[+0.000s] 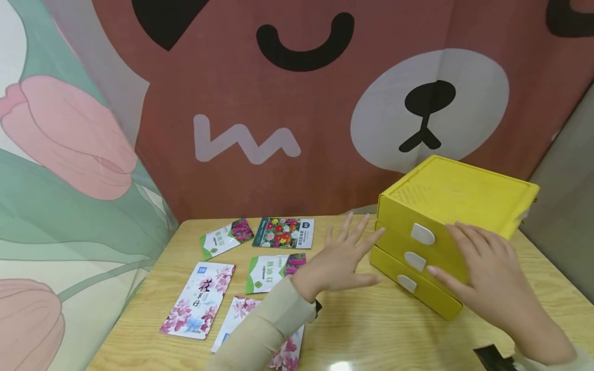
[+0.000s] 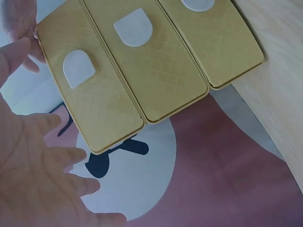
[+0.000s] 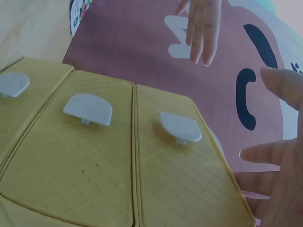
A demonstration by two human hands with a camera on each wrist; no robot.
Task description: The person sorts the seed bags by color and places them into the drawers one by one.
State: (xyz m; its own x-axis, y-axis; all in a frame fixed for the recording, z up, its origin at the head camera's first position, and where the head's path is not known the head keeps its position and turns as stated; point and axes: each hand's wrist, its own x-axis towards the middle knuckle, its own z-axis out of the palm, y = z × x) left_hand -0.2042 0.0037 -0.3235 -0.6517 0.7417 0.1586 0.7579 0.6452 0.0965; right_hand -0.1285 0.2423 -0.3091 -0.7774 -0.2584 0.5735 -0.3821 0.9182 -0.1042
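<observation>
A yellow three-drawer box [image 1: 464, 190] with white tab handles stands at the right of the table. My left hand [image 1: 341, 260] is held out with spread fingers just left of the drawer fronts, holding nothing; in the left wrist view its fingers [image 2: 71, 156] reach beside the box's edge. The right hand [image 1: 492, 273] is in front of the box's right side, fingers extended over the upper front near its top edge. In the right wrist view, the right hand [image 3: 279, 161] lies along the top drawer's edge, and all three drawers look closed.
On the left of the wooden table [image 1: 343, 330] lie several seed packets, among them a colourful flower packet [image 1: 285, 233], a green-edged packet [image 1: 271, 273] and a pink-blossom packet [image 1: 199, 300]. One blossom packet is partly hidden under the left sleeve [image 1: 266, 330]. A bear-print cloth [image 1: 232, 185] hangs behind.
</observation>
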